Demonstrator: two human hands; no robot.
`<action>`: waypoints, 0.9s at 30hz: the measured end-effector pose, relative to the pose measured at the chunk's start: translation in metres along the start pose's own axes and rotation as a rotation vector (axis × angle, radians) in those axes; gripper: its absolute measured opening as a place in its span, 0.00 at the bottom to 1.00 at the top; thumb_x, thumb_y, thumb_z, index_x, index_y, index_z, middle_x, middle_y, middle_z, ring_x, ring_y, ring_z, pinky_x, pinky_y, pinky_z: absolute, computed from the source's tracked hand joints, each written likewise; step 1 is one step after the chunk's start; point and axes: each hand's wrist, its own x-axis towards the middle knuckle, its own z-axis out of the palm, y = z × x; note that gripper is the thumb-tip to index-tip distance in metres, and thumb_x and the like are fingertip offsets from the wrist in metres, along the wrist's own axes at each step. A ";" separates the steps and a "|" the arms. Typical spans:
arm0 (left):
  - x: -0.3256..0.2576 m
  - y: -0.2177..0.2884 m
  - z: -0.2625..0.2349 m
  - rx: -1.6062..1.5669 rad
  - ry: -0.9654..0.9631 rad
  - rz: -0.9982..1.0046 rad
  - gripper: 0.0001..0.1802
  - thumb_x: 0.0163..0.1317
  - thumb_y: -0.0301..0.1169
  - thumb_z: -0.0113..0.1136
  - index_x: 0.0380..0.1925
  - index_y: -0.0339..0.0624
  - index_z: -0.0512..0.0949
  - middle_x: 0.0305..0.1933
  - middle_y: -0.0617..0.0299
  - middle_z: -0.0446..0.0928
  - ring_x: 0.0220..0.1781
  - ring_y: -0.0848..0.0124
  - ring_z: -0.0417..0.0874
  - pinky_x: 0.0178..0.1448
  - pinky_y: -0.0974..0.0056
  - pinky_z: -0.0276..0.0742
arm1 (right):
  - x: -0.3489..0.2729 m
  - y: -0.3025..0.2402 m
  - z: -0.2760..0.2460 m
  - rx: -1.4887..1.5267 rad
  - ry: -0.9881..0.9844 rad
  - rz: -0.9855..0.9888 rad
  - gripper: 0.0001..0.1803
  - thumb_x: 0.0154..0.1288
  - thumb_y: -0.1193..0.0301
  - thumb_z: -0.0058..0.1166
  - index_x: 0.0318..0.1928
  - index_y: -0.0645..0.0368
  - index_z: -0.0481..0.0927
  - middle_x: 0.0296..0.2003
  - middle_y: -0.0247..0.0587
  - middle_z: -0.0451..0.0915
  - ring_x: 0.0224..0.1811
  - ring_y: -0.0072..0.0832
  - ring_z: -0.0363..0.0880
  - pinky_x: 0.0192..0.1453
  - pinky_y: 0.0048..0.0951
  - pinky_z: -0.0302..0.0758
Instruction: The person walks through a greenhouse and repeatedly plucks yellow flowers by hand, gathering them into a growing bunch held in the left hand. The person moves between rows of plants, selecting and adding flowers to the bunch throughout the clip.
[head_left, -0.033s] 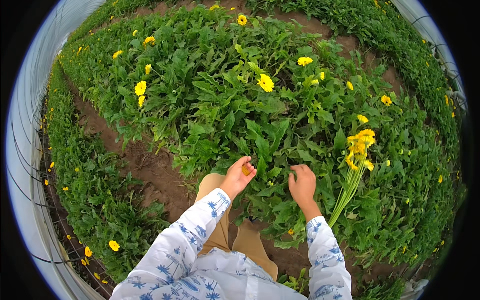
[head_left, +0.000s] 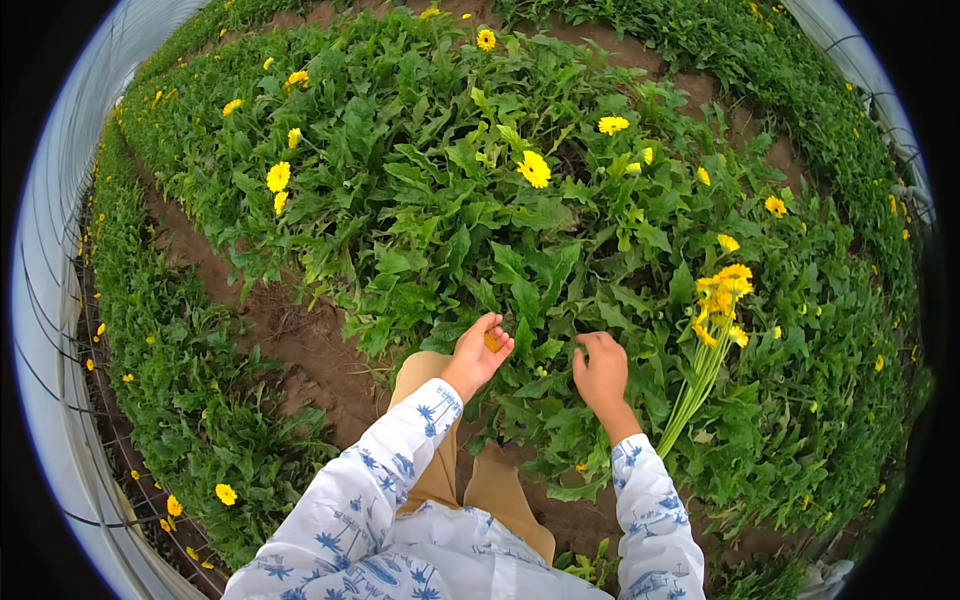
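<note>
My left hand [head_left: 478,354] is held palm up above the edge of the plant bed, its fingers curled round a small orange-yellow thing [head_left: 493,342]; what it is cannot be made out. To its right, my right hand [head_left: 602,372] hovers back up over the green leaves [head_left: 530,285], thumb and fingers bent but apart, with nothing seen in them. Beside that hand, a bunch of cut yellow gerbera daisies [head_left: 722,295] lies on the foliage, its long pale stems [head_left: 690,395] reaching down toward my right sleeve.
Single yellow gerberas [head_left: 534,169] stand among the leaves across the bed. A brown dirt path [head_left: 310,345] runs along the left, with another leafy row [head_left: 190,400] past it. White plastic sheeting [head_left: 60,300] curves round the far left. My tan trouser legs [head_left: 505,490] are below.
The right hand has shifted very slightly left and down. The left hand keeps its curled pose, and the bunch of gerberas lies as before.
</note>
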 end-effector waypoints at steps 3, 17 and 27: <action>0.040 0.012 0.003 -0.113 0.035 -0.001 0.07 0.63 0.34 0.57 0.30 0.43 0.76 0.22 0.66 0.72 0.28 0.72 0.73 0.43 0.63 0.76 | 0.041 -0.016 0.027 0.012 -0.054 -0.077 0.07 0.55 0.76 0.54 0.36 0.61 0.81 0.36 0.43 0.79 0.41 0.42 0.78 0.48 0.40 0.73; 0.130 0.089 0.051 -0.325 0.004 -0.033 0.08 0.63 0.33 0.55 0.37 0.40 0.75 0.21 0.68 0.63 0.25 0.73 0.64 0.32 0.69 0.67 | 0.275 -0.029 0.185 -0.837 -0.389 -0.554 0.10 0.56 0.70 0.51 0.35 0.56 0.84 0.39 0.39 0.77 0.47 0.37 0.74 0.53 0.37 0.69; 0.148 0.127 0.068 -0.394 -0.003 -0.020 0.08 0.64 0.33 0.53 0.38 0.42 0.75 0.22 0.68 0.61 0.24 0.73 0.62 0.30 0.68 0.64 | 0.287 0.012 0.292 -0.516 -0.401 -0.098 0.06 0.54 0.74 0.51 0.32 0.54 0.81 0.35 0.45 0.79 0.33 0.39 0.82 0.31 0.33 0.77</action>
